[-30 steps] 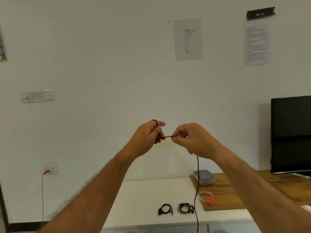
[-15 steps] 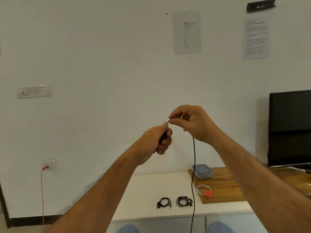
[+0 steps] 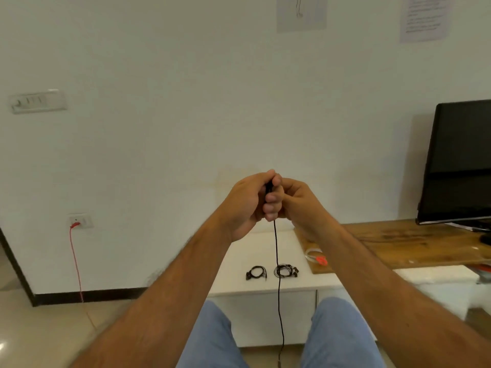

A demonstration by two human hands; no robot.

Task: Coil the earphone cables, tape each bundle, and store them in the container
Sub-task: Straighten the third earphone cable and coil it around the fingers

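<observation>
My left hand (image 3: 247,200) and my right hand (image 3: 295,200) are pressed together in front of me, both closed on a black earphone cable (image 3: 277,274). Its coiled part is hidden in my fists. The free end hangs straight down between my knees to the floor. On the white cabinet top (image 3: 239,277) below lie two coiled black earphone bundles (image 3: 256,272) (image 3: 285,270). A clear tape roll with an orange tab (image 3: 316,257) rests on the wooden board (image 3: 398,243). My right forearm hides the container.
A black monitor (image 3: 459,166) stands at the right on the wooden board. A red cord (image 3: 75,261) hangs from a wall socket at the left. My knees in blue trousers (image 3: 337,335) fill the lower frame.
My hands have come together and dropped lower in view; the right hand, which was above and apart from the left, now touches it. The camera has tilted downward, showing my knees.
</observation>
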